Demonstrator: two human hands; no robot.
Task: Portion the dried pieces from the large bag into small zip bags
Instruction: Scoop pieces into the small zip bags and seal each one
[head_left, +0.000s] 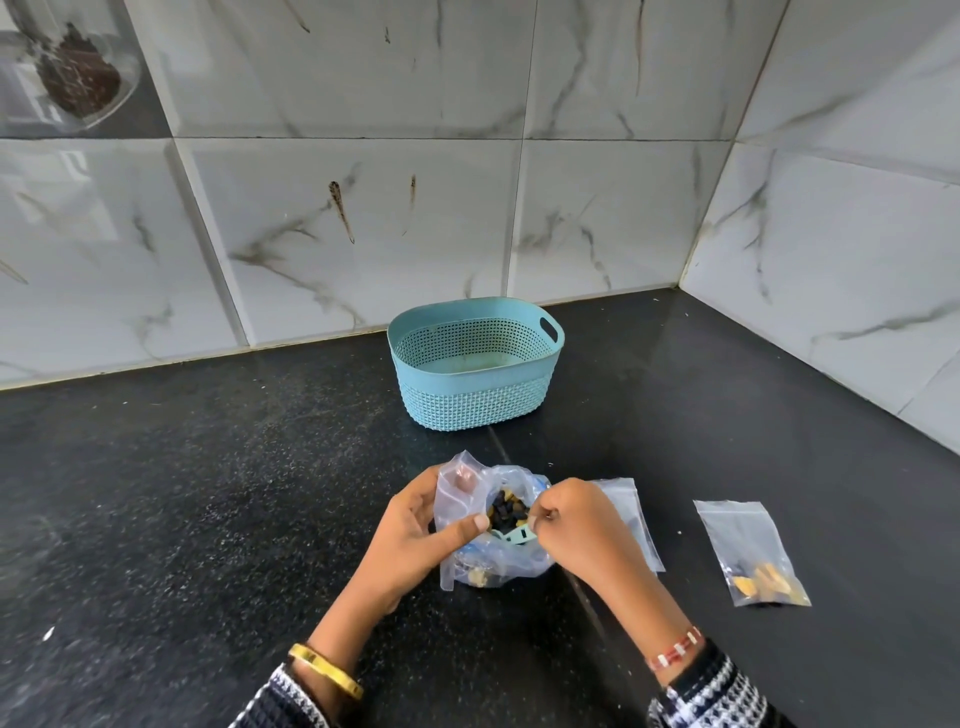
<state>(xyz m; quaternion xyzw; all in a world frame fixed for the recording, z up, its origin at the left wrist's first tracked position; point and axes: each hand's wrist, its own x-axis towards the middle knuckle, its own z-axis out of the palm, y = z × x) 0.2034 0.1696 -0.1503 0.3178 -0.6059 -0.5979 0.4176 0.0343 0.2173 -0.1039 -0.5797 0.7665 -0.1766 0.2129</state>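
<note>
Small zip bag (631, 514) half hidden under right hand (582, 525)

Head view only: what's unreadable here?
- Right hand fingertips: curled under, so the pinch at the clear large plastic bag is hidden.
- Empty clear zip bag: partly behind that hand.
- Glass jar: cut off at top-left edge, contents blurred.
</note>
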